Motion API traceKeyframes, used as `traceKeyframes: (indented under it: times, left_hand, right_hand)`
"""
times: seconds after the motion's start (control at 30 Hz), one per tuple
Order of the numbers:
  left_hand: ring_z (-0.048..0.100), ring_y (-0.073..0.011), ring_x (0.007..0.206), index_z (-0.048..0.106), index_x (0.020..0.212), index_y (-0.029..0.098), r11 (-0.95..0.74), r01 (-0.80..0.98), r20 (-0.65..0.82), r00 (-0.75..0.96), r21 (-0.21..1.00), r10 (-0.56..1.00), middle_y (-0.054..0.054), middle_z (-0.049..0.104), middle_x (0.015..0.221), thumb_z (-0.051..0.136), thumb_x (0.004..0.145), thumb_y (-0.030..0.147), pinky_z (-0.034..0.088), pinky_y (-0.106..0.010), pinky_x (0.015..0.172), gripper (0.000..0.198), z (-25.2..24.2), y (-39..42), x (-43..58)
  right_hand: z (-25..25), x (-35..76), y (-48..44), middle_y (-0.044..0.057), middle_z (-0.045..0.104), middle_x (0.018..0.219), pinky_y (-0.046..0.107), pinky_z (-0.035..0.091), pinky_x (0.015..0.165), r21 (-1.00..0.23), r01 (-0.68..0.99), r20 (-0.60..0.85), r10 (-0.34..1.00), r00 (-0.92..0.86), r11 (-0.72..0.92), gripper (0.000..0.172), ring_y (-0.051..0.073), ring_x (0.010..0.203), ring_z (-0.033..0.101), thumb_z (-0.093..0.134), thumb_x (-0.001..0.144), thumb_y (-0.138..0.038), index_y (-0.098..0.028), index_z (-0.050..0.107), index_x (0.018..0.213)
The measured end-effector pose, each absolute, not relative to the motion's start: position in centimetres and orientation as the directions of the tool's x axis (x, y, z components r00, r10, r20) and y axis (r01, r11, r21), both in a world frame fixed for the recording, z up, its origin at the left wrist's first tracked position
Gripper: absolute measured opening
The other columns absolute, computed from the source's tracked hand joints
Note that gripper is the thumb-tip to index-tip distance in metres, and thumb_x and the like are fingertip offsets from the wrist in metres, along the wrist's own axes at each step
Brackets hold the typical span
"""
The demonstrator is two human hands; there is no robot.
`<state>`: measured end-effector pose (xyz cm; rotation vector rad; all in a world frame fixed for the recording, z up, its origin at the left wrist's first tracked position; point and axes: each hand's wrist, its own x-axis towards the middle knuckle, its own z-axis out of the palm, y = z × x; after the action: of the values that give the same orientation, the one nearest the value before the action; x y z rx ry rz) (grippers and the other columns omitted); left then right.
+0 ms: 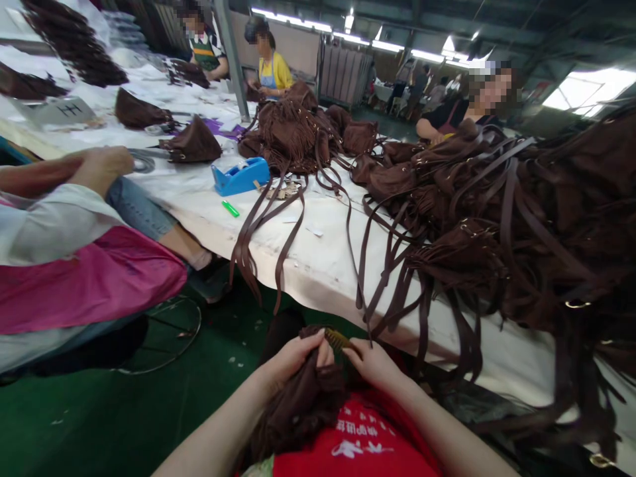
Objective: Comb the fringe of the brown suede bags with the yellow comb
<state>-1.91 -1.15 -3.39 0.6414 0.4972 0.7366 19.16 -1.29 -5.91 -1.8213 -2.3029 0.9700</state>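
In my lap lies a dark brown fringed bag [303,404]. My left hand [293,358] is closed around its bunched top. My right hand [372,363] pinches a small yellowish comb [338,339] at the bag's upper edge, just right of the left thumb. Both hands sit below the front edge of the long white table [318,258]. A red cloth with white print [362,437] covers my front under the wrists.
A big heap of brown bags and straps [521,225] fills the table's right side, straps hanging over the edge. A blue tape dispenser [241,175] and a green marker [230,209] lie further back. A seated co-worker with a pink apron [84,278] is at left; others work behind.
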Motion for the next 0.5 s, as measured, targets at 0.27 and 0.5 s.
traceKeyframes:
  times: [0.27,0.5]
  left_hand:
    - [0.063,-0.0186,0.066,0.062,0.063,0.012,0.664,-0.602,-0.505,0.443,0.444,0.740,-0.007,0.064,0.065,0.049,0.090,0.042,0.050,-0.032,0.071,0.042,-6.5,-0.2,-4.4]
    - [0.060,-0.0168,0.054,0.061,0.068,0.011,0.699,-0.544,-0.634,0.347,0.465,0.692,-0.005,0.064,0.060,0.063,0.080,0.044,0.048,-0.028,0.057,0.035,-6.7,-0.8,-4.0]
  right_hand:
    - [-2.2,16.8,-1.3,0.008,0.065,0.106,0.033,0.048,0.084,-0.971,0.240,-0.160,0.771,-0.617,-0.009,0.044,0.022,0.095,0.060,0.066,0.074,-0.032,-0.014,0.057,0.113]
    - [-4.6,15.9,-2.9,0.004,0.067,0.096,0.029,0.049,0.074,-0.946,0.290,-0.306,0.677,-0.669,-0.142,0.047,0.020,0.086,0.060,0.076,0.064,-0.033,-0.014,0.060,0.104]
